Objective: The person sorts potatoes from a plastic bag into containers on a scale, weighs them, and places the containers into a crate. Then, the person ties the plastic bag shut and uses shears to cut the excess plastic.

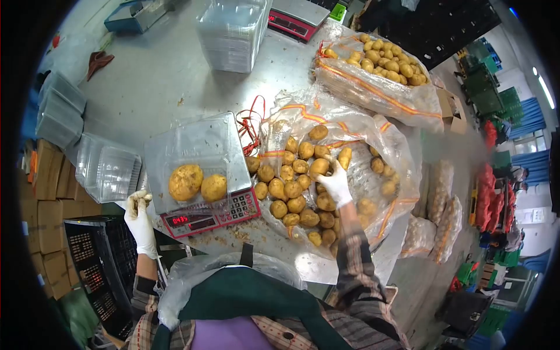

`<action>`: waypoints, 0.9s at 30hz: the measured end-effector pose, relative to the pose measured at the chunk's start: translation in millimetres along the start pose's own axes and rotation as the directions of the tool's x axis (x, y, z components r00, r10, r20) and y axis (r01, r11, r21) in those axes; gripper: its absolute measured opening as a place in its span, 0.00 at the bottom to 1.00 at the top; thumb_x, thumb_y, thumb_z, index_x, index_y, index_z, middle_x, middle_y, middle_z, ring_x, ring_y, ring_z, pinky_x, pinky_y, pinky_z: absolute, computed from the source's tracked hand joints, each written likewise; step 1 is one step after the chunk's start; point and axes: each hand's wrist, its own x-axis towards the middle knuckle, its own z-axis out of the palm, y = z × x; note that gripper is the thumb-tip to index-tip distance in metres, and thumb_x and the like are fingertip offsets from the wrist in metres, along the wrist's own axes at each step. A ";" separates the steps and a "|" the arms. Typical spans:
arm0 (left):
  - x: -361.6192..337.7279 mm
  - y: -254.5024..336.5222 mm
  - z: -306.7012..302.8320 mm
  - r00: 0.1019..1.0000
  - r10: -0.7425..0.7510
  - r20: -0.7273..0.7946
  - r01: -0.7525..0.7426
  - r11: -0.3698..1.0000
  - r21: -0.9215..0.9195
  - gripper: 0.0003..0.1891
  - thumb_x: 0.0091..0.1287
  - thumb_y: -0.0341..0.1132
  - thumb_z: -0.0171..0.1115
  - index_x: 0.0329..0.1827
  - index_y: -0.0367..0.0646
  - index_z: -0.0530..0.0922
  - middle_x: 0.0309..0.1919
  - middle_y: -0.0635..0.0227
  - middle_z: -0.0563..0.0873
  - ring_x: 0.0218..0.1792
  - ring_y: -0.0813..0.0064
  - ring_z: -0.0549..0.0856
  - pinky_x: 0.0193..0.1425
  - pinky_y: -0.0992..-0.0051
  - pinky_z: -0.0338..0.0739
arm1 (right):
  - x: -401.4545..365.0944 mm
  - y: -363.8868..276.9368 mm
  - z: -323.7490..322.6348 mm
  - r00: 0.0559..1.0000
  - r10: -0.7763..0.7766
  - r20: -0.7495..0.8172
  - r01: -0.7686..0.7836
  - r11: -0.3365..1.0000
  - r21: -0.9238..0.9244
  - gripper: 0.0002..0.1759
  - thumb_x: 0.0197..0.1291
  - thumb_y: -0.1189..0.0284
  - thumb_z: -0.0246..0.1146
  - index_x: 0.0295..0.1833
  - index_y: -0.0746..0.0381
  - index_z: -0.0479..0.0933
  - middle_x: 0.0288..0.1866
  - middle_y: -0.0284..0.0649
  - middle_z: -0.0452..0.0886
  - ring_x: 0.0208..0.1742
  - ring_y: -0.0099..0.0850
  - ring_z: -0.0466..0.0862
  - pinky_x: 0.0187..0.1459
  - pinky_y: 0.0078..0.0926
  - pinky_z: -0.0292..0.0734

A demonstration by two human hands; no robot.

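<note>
My right hand (337, 185), in a white glove, reaches into an open clear plastic sack (402, 140) and has its fingers around a potato (319, 167). Many more potatoes (296, 204) lie loose in the mouth of that sack. On a red digital scale (248, 204) sits a clear plastic tray (204, 137) holding two potatoes, a larger one (185, 182) and a smaller one (214, 188). Also gloved in white, my left hand (140, 224) hovers beside the tray's left corner, its fingers curled in with nothing visible in them.
A tall stack of clear trays (233, 35) stands at the back of the metal table, beside another red scale (294, 23). More trays (108, 166) lie at the left. A second potato sack (379, 87) is back right. A black crate (96, 262) and cardboard boxes (55, 221) are lower left.
</note>
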 end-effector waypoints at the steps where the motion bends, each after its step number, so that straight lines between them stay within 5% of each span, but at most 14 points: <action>1: 0.0 2.5 0.8 1.000 0.002 0.003 -0.002 1.000 0.001 0.07 0.72 0.24 0.50 0.46 0.35 0.77 0.37 0.70 0.81 0.41 0.80 0.80 0.55 0.76 0.75 | -8.3 -8.7 0.6 0.998 -0.028 0.062 0.006 0.941 0.339 0.41 0.49 0.78 0.64 0.70 0.73 0.57 0.61 0.57 0.73 0.61 0.45 0.77 0.61 0.36 0.74; 3: 1.9 2.9 2.2 1.000 -0.006 0.012 0.006 0.999 -0.032 0.07 0.72 0.24 0.50 0.47 0.35 0.77 0.36 0.70 0.81 0.41 0.80 0.80 0.56 0.75 0.75 | -26.1 -27.2 -0.4 0.970 -0.106 0.218 -0.130 0.533 0.836 0.39 0.51 0.84 0.55 0.72 0.68 0.56 0.69 0.57 0.66 0.68 0.51 0.70 0.64 0.48 0.72; 5: 3.1 1.6 4.4 1.000 -0.020 0.005 0.020 0.997 -0.073 0.07 0.72 0.24 0.50 0.46 0.36 0.77 0.37 0.69 0.81 0.41 0.79 0.81 0.56 0.75 0.76 | -49.8 -63.7 14.3 0.955 -0.121 0.269 -0.252 0.143 0.957 0.40 0.52 0.82 0.56 0.73 0.64 0.56 0.71 0.56 0.62 0.71 0.53 0.66 0.61 0.53 0.74; 7: 2.4 5.5 8.0 1.000 -0.004 0.018 0.005 0.997 -0.075 0.07 0.72 0.24 0.50 0.45 0.36 0.77 0.37 0.69 0.82 0.40 0.79 0.81 0.55 0.75 0.76 | -67.7 -103.7 33.2 0.946 -0.087 0.312 -0.317 -0.055 0.947 0.38 0.57 0.75 0.60 0.74 0.58 0.56 0.74 0.54 0.58 0.72 0.55 0.63 0.53 0.58 0.79; 10: -0.4 9.8 12.2 1.000 0.012 0.008 -0.011 0.998 -0.064 0.07 0.72 0.25 0.51 0.44 0.37 0.79 0.35 0.69 0.84 0.40 0.80 0.81 0.51 0.77 0.76 | -60.5 -105.2 62.7 0.888 -0.194 0.417 -0.414 0.061 0.908 0.37 0.61 0.68 0.63 0.73 0.60 0.57 0.72 0.53 0.61 0.70 0.52 0.67 0.50 0.54 0.82; 11: -1.8 12.4 13.3 1.000 0.014 0.009 -0.014 0.998 -0.066 0.07 0.72 0.25 0.51 0.43 0.37 0.79 0.34 0.69 0.84 0.39 0.80 0.82 0.49 0.78 0.75 | -58.1 -111.0 73.7 0.892 -0.216 0.396 -0.307 0.354 0.884 0.37 0.62 0.65 0.64 0.73 0.61 0.57 0.70 0.52 0.63 0.67 0.49 0.71 0.50 0.49 0.83; 14: -4.0 17.5 13.2 1.000 0.015 0.022 -0.012 0.994 -0.111 0.07 0.72 0.24 0.50 0.43 0.35 0.78 0.33 0.67 0.84 0.38 0.79 0.82 0.50 0.78 0.76 | -61.1 -149.9 121.4 0.926 -0.221 0.307 -0.046 0.741 0.670 0.32 0.60 0.71 0.65 0.68 0.64 0.64 0.64 0.47 0.72 0.63 0.38 0.75 0.55 0.35 0.81; 16: -5.8 17.3 11.7 1.000 -0.009 0.013 0.011 0.982 -0.187 0.07 0.72 0.23 0.49 0.43 0.34 0.78 0.33 0.68 0.84 0.38 0.80 0.82 0.50 0.79 0.75 | -61.7 -170.3 153.0 0.877 -0.403 0.262 0.307 0.889 0.340 0.31 0.56 0.75 0.68 0.66 0.66 0.67 0.63 0.46 0.74 0.63 0.34 0.75 0.61 0.31 0.75; 18: -7.3 17.3 7.2 1.000 -0.005 0.009 0.006 0.983 -0.186 0.08 0.72 0.23 0.49 0.43 0.34 0.78 0.33 0.68 0.83 0.38 0.80 0.82 0.50 0.79 0.75 | -51.2 -159.9 190.5 0.723 -0.647 0.242 0.638 0.760 0.127 0.31 0.56 0.75 0.67 0.67 0.62 0.68 0.66 0.49 0.72 0.67 0.43 0.71 0.69 0.36 0.65; 20: -9.0 16.3 2.6 1.000 -0.015 0.001 0.015 0.980 -0.196 0.08 0.72 0.22 0.49 0.43 0.34 0.78 0.33 0.69 0.83 0.38 0.81 0.81 0.50 0.80 0.75 | -27.3 -135.2 214.0 0.594 -0.605 0.530 0.799 0.521 -0.300 0.29 0.61 0.67 0.63 0.67 0.59 0.68 0.67 0.48 0.71 0.71 0.47 0.66 0.71 0.42 0.59; 21: -10.1 13.3 0.4 1.000 -0.018 -0.004 0.017 0.981 -0.193 0.08 0.71 0.22 0.49 0.43 0.34 0.78 0.34 0.69 0.83 0.38 0.81 0.81 0.50 0.80 0.75 | -21.5 -130.2 222.8 0.667 -0.523 0.531 0.741 0.543 -0.395 0.28 0.64 0.58 0.57 0.68 0.56 0.68 0.68 0.44 0.70 0.72 0.48 0.64 0.71 0.48 0.56; 22: -11.0 9.9 -1.2 1.000 -0.022 -0.009 0.020 0.981 -0.191 0.08 0.71 0.22 0.49 0.43 0.34 0.78 0.34 0.69 0.83 0.38 0.81 0.81 0.50 0.80 0.75 | -10.7 -132.3 221.5 0.634 -0.513 0.579 0.774 0.412 -0.482 0.28 0.65 0.61 0.57 0.68 0.58 0.68 0.67 0.48 0.71 0.70 0.50 0.65 0.70 0.46 0.57; 24: -14.6 10.1 -3.6 1.000 -0.015 -0.008 0.013 0.990 -0.140 0.08 0.71 0.22 0.49 0.44 0.35 0.78 0.35 0.69 0.84 0.39 0.82 0.82 0.50 0.81 0.74 | 3.3 -127.4 219.1 0.645 -0.431 0.631 0.764 0.365 -0.532 0.27 0.67 0.59 0.54 0.68 0.58 0.69 0.67 0.45 0.71 0.70 0.49 0.65 0.70 0.48 0.56; 27: -16.9 19.4 3.7 1.000 -0.010 0.013 0.011 0.994 -0.113 0.07 0.70 0.22 0.51 0.44 0.35 0.79 0.35 0.68 0.84 0.39 0.82 0.82 0.49 0.80 0.75 | 9.0 -113.0 215.4 0.653 -0.549 0.521 0.752 0.552 -0.360 0.23 0.68 0.64 0.53 0.65 0.61 0.71 0.64 0.49 0.74 0.68 0.49 0.69 0.69 0.42 0.60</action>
